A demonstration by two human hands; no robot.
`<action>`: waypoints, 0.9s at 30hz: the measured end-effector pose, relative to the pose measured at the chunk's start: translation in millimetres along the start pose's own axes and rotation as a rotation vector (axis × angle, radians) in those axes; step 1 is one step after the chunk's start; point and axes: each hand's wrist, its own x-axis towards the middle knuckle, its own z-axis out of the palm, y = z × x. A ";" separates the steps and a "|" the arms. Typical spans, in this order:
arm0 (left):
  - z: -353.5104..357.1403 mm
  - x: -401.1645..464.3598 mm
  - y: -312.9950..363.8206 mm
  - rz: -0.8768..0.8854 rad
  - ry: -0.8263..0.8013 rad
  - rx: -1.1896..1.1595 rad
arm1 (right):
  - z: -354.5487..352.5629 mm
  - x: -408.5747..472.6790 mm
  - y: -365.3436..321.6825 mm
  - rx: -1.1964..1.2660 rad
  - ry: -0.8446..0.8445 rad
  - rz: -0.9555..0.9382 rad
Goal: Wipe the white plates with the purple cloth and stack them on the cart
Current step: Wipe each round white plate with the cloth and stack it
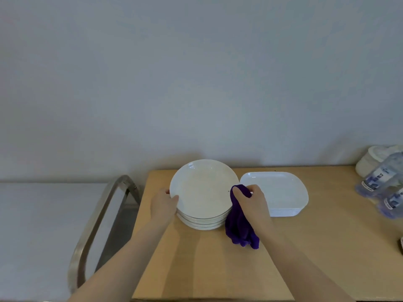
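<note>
The bottles at the right edge are blurred and cropped, their labels unreadable.

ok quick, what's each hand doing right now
Left hand: grips the top round plate's left rim.
Right hand: holds the purple cloth.

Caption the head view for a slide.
Left hand grips top plate of stack; right hand holds purple cloth at its rim.

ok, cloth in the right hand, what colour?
Solid dark purple cloth, no pattern; head view.
</note>
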 end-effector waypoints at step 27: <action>7.4 -8.5 11.8 0.160 0.194 -0.108 | -12.6 17.4 -1.9 -0.029 -0.033 0.005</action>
